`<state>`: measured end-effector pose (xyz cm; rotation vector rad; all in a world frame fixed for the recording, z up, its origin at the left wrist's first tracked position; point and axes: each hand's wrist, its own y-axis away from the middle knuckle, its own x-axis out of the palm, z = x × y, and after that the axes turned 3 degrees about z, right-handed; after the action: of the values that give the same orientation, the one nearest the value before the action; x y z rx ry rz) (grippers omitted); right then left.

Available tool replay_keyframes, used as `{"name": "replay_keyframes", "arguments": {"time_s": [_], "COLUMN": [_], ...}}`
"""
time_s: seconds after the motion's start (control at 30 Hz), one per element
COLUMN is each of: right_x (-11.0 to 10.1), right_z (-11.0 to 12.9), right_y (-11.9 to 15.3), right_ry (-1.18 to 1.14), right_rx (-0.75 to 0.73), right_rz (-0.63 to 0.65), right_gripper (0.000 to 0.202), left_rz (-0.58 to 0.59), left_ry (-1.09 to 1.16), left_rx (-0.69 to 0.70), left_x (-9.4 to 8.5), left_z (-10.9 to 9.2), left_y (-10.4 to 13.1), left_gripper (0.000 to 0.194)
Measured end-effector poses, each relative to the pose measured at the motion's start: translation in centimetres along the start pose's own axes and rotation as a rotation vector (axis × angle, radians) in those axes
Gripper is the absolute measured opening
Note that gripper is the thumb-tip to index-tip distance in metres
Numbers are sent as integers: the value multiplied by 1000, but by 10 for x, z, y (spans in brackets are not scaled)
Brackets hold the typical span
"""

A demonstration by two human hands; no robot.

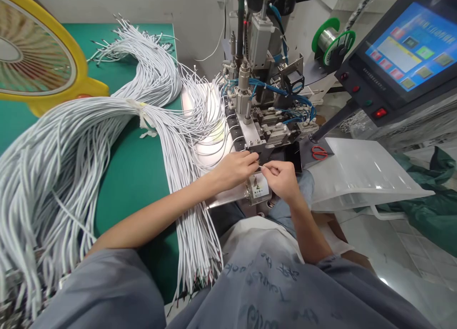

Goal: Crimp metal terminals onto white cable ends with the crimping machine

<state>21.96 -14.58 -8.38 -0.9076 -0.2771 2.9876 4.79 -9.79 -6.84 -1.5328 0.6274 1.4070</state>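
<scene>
My left hand [240, 168] is at the front edge of the machine [246, 98], its fingers closed in a pinch. Close beside it, my right hand [282, 177] pinches the end of a thin white cable [262, 167] between thumb and forefinger. The two hands almost meet at this cable end; what lies inside the left fingers is hidden. Below them sits a white label [260, 185] on a metal part. A large bundle of white cables [178, 176] runs under my left forearm, its wire ends hanging toward me.
A yellow fan [76, 48] stands left on the green table [117, 172], near more white cables [153, 67]. To the right are a touchscreen panel [410, 53], a wire spool [328, 37], red-handled scissors [319, 153] and a translucent white plastic bin [371, 169].
</scene>
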Motion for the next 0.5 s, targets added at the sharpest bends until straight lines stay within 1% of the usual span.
{"name": "replay_keyframes", "arguments": {"time_s": [0.07, 0.13, 0.23, 0.3, 0.33, 0.4, 0.5], "right_x": [3, 9, 16, 20, 21, 23, 24], "right_z": [-2, -4, -6, -9, -11, -17, -32], "right_y": [-2, -2, -2, -3, -3, -4, -7], "right_ry": [-68, -133, -210, -253, -270, -288, -276], "right_rx": [-4, -21, -54, -63, -53, -1, 98], "right_rz": [-54, -134, -239, -285, -294, -274, -191], "right_gripper": [23, 22, 21, 20, 20, 19, 20], "left_rz": [-22, -62, -119, -121, -106, -57, 82], "left_ry": [140, 326, 562, 645, 664, 640, 455], "left_rx": [-126, -214, -221, -198, -183, -167, -193], "left_x": [6, 13, 19, 20, 20, 21, 24], "left_z": [-1, -3, -3, -2, -2, -1, 1], "left_y": [1, 1, 1, 1, 1, 0, 0], "left_gripper": [27, 21, 18, 20, 22, 24, 27]}}
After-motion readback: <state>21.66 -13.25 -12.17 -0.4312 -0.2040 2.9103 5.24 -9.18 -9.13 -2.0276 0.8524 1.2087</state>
